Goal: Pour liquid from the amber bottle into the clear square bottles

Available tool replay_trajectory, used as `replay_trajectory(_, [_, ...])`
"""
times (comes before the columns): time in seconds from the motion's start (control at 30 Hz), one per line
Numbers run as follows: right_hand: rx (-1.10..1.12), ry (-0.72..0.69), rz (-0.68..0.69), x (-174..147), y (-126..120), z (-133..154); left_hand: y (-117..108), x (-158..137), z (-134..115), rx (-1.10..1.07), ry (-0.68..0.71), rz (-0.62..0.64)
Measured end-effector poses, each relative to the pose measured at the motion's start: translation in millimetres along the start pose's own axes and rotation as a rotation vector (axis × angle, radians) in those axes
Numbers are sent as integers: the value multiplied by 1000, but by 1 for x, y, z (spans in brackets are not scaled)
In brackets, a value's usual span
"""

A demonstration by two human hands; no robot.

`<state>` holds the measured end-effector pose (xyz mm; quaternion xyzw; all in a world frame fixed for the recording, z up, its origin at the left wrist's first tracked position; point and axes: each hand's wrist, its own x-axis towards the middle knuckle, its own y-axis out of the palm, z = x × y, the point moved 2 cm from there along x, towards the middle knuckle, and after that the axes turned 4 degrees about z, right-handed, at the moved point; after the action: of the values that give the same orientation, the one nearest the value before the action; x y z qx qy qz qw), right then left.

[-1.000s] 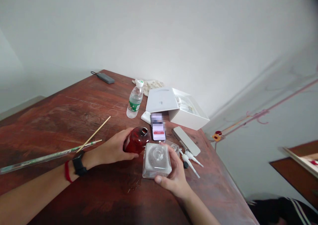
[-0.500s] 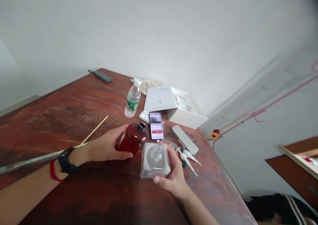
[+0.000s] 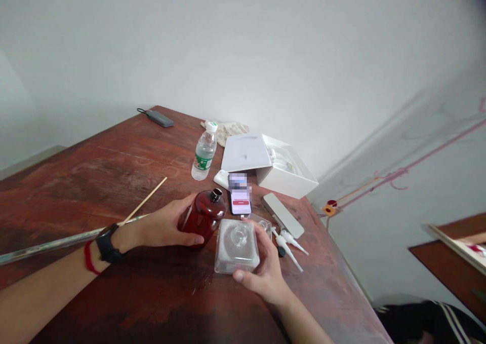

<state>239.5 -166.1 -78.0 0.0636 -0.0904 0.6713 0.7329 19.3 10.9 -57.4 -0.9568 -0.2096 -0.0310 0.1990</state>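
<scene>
My left hand (image 3: 170, 226) is wrapped round a dark red-brown bottle (image 3: 205, 215), whose neck is uncapped. The bottle stands nearly upright. Beside it, on the right, my right hand (image 3: 265, 268) grips a clear square bottle (image 3: 236, 242) with a round open-looking neck on top and a whitish, bubbly look inside. A small gap separates the two bottles. Just right of my right hand lie white pump heads (image 3: 286, 245) with tubes and a small black cap (image 3: 281, 251). Behind the clear bottle, another clear container (image 3: 261, 223) is partly hidden by my fingers.
A phone (image 3: 240, 197) lies behind the bottles. Further back are a water bottle (image 3: 204, 154), a white open box (image 3: 288, 174) and a cloth (image 3: 228, 130). A grey case (image 3: 283, 215) lies right, a wooden stick (image 3: 146, 201) left, a power bank (image 3: 159, 117) at the far corner.
The red-brown bottle has tipped slightly more upright and shifted a little right with my left hand. My right hand keeps its hold on the clear bottle. The view has shifted slightly.
</scene>
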Motion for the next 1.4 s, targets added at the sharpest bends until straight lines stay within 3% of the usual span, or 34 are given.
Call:
replay_trajectory(0.3, [25,-7,16,1,2,-1,2,-1,-3,8,-5,-31])
replay_trajectory(1.4, [118,-65,55,0,3,-3,3,0,6,78,-11,51])
